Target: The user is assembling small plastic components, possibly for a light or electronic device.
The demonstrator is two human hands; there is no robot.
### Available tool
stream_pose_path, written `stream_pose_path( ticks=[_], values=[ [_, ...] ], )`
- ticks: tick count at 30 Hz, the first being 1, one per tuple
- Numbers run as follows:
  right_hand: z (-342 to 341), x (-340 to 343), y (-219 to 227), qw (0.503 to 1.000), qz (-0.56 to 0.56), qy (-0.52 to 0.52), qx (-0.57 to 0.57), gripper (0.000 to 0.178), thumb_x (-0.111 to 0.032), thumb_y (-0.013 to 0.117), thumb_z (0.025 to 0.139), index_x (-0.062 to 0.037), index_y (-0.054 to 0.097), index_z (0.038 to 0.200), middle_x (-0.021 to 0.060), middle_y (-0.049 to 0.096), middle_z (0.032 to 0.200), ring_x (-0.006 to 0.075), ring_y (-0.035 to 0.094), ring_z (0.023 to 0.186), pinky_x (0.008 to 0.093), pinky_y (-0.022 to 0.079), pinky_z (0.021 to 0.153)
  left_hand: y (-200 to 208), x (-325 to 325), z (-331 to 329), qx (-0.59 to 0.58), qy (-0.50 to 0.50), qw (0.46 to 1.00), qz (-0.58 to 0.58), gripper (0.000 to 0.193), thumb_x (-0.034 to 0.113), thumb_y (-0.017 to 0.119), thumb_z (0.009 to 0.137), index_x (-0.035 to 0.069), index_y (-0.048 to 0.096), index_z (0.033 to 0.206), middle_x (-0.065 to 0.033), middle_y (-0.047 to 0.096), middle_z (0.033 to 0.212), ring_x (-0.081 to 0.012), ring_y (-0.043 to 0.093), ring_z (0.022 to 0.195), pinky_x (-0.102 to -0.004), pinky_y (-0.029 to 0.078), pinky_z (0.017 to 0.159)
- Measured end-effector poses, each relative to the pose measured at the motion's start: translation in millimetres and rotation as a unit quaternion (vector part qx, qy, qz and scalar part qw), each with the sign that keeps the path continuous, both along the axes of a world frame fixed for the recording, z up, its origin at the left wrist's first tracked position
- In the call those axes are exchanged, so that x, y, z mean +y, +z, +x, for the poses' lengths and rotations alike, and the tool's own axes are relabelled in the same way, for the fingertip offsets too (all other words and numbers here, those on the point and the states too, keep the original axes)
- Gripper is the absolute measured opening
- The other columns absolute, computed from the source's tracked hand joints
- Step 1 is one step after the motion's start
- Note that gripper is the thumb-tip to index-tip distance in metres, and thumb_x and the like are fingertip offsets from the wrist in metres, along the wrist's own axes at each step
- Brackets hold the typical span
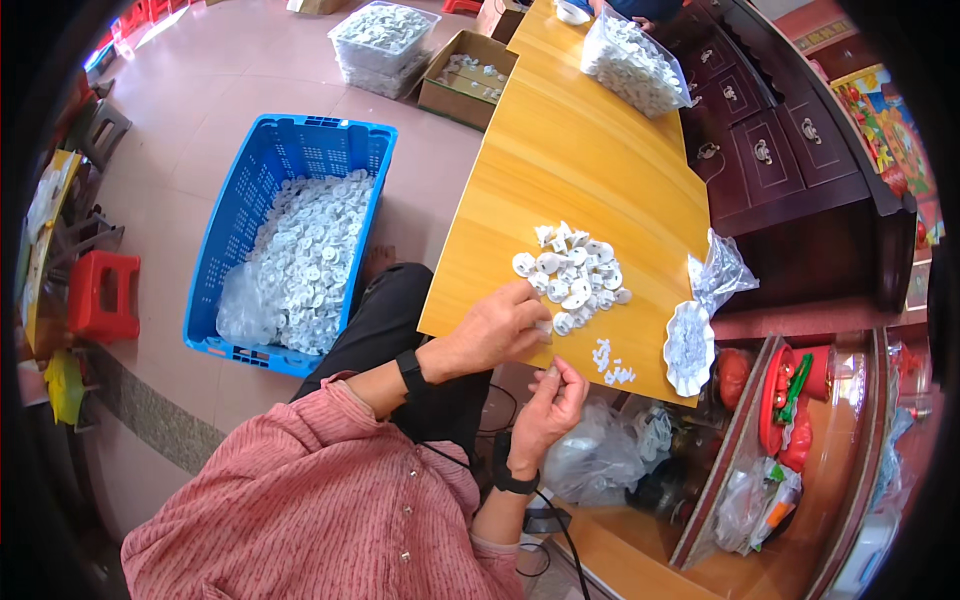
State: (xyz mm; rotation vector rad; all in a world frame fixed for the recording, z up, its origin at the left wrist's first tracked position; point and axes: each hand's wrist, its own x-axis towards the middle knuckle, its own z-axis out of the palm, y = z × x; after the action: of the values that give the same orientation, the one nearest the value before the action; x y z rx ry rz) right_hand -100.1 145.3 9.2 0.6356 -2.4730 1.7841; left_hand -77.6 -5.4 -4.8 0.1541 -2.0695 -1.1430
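My left hand reaches over the table's near edge with its fingers closed on a small white plastic part, mostly hidden by the fingertips. Just below and to the right is my right hand, thumb and forefinger pinched together; whatever they hold is too small or hidden to make out. A pile of white plastic parts, several of them round-faced, lies on the yellow wooden table beyond my left hand. Small white pieces are scattered by the table edge, to the right of both hands.
A white scalloped dish of small clear pieces stands at the table's right edge beside a plastic bag. On the floor to the left, a blue crate holds many white parts. A clear tub of parts sits at the far end, near another person.
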Motion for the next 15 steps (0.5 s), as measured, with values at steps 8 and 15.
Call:
stream_pose_path(
  ticks=[8, 15],
  values=[
    [3.3, -9.2, 17.7, 0.999, -0.029, 0.030, -0.002, 0.015, -0.002, 0.058, 0.097, 0.0031, 0.063, 0.110, 0.0076, 0.055, 0.106, 0.0141, 0.061, 0.078, 0.0243, 0.053, 0.064, 2.0, -16.7, 13.8, -0.018, -0.188, 0.863, 0.468, 0.018, 0.014, 0.066, 0.095, 0.003, 0.066, 0.108, -0.0042, 0.066, 0.102, -0.0136, 0.065, 0.087, -0.0280, 0.055, 0.075],
    [15.6, -29.1, 42.4, 0.992, -0.096, 0.042, -0.076, 0.017, -0.004, 0.060, 0.096, 0.0035, 0.063, 0.111, 0.0056, 0.061, 0.098, 0.0094, 0.060, 0.076, 0.0217, 0.050, 0.064, 3.5, -25.9, 25.0, 0.053, -0.305, 0.687, 0.658, 0.033, 0.017, 0.061, 0.098, -0.001, 0.059, 0.126, -0.0120, 0.065, 0.113, -0.0182, 0.067, 0.095, -0.0300, 0.058, 0.084]
  ],
)
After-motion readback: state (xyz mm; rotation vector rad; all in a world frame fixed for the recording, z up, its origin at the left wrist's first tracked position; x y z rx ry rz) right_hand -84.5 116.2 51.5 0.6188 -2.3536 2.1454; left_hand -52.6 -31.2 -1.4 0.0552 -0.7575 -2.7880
